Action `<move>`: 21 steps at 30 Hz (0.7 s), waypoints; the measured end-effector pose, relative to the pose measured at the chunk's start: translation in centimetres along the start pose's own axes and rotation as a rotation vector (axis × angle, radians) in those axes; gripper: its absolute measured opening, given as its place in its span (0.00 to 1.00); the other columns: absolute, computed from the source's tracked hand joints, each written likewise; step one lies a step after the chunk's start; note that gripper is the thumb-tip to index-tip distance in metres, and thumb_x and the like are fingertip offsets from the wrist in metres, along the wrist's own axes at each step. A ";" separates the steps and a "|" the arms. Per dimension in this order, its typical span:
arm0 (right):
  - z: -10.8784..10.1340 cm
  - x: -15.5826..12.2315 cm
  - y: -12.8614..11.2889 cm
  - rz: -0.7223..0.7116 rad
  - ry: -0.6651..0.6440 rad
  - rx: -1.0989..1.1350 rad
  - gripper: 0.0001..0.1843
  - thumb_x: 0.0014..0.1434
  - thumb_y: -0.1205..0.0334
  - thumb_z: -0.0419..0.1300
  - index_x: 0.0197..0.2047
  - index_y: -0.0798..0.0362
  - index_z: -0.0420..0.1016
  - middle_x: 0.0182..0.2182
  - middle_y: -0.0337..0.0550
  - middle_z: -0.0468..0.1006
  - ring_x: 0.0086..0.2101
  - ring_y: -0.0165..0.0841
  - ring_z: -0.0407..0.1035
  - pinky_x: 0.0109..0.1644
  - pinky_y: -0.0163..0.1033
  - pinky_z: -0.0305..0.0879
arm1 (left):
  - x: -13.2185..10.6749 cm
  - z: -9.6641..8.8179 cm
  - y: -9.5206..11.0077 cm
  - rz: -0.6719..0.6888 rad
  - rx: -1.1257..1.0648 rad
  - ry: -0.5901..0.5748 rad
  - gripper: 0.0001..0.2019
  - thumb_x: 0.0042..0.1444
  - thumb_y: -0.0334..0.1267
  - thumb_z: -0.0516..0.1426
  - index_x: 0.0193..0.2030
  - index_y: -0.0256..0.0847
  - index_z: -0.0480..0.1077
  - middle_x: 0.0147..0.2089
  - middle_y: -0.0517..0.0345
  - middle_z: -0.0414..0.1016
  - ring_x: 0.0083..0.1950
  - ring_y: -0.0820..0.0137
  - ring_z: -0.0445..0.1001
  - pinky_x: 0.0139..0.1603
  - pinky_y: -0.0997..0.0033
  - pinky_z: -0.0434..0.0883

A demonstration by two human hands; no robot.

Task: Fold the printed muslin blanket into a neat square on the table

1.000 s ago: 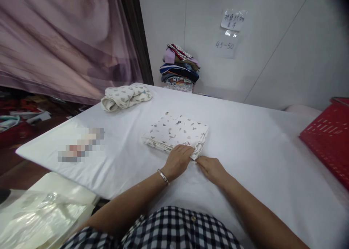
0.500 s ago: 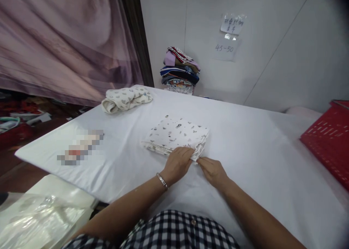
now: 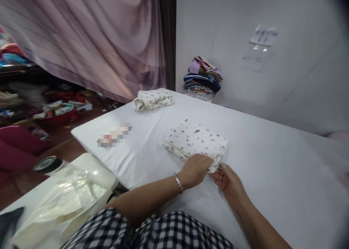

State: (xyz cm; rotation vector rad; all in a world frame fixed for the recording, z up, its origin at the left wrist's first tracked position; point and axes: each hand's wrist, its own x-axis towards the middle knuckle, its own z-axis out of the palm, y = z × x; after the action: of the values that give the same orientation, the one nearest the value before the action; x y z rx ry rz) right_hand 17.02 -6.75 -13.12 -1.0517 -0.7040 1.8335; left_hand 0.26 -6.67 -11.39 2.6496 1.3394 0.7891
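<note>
A folded white cloth (image 3: 195, 138) with small grey and brown prints lies in layers on the white-covered table. My left hand (image 3: 197, 169), a silver bracelet at its wrist, is closed over the near edge close to the right corner; its thumb is hidden. At that same corner, my right hand (image 3: 227, 180) has its fingers curled and its fingertips pinching the layered edge. Toward the table's far left corner sits a rolled, printed cream cloth (image 3: 154, 99), apart from both hands.
A blurred-out item (image 3: 114, 134) lies on the table's left part. Folded fabrics are stacked (image 3: 203, 78) against the wall behind. Clear plastic bags (image 3: 73, 194) cover a lower white surface at left. A pink curtain (image 3: 117, 34) hangs at back left.
The view has swung left, so everything sits further right and the red basket is out of sight. My right hand has turned, showing its curled fingers; both hands stay at the cloth's corner.
</note>
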 end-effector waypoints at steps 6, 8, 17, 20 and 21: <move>-0.1 0.8 1.4 0.154 0.060 0.186 0.15 0.50 0.54 0.64 0.39 0.52 0.70 0.27 0.36 0.74 0.22 0.24 0.67 0.20 0.25 0.63 | -0.3 0.4 0.0 0.047 0.039 0.000 0.12 0.57 0.31 0.48 0.47 0.37 0.64 0.44 0.52 0.72 0.47 0.69 0.68 0.48 0.68 0.63; -0.1 0.8 1.7 0.161 0.048 0.238 0.16 0.49 0.54 0.64 0.40 0.51 0.70 0.27 0.36 0.74 0.22 0.23 0.67 0.20 0.25 0.64 | -0.4 0.6 -0.1 0.058 0.043 0.012 0.12 0.57 0.31 0.48 0.48 0.36 0.63 0.45 0.52 0.72 0.47 0.69 0.68 0.48 0.68 0.63; 0.3 0.5 1.3 0.226 -0.092 0.155 0.19 0.51 0.50 0.61 0.44 0.48 0.68 0.29 0.35 0.73 0.23 0.24 0.64 0.21 0.28 0.62 | -0.7 1.1 -0.3 0.114 0.054 0.005 0.10 0.59 0.35 0.48 0.45 0.37 0.65 0.43 0.54 0.72 0.46 0.71 0.67 0.48 0.70 0.61; 0.1 0.8 1.3 0.212 -0.087 0.043 0.21 0.51 0.46 0.59 0.44 0.49 0.68 0.29 0.37 0.72 0.24 0.26 0.64 0.17 0.27 0.56 | -0.9 1.1 -0.2 0.128 0.065 0.008 0.10 0.58 0.34 0.49 0.45 0.37 0.65 0.43 0.55 0.72 0.47 0.71 0.66 0.49 0.70 0.61; -0.1 0.9 1.4 0.211 -0.079 -0.001 0.21 0.50 0.45 0.60 0.43 0.49 0.68 0.28 0.38 0.72 0.24 0.27 0.64 0.15 0.27 0.53 | -1.0 1.1 -0.2 0.131 0.065 0.008 0.09 0.58 0.33 0.49 0.45 0.37 0.66 0.43 0.55 0.72 0.47 0.71 0.66 0.49 0.70 0.61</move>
State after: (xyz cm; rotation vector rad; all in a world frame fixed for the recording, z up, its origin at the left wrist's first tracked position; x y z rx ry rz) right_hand 16.29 -6.52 -14.60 -1.0939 -0.6606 2.0652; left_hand 0.16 -7.08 -12.84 2.8120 1.2245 0.7833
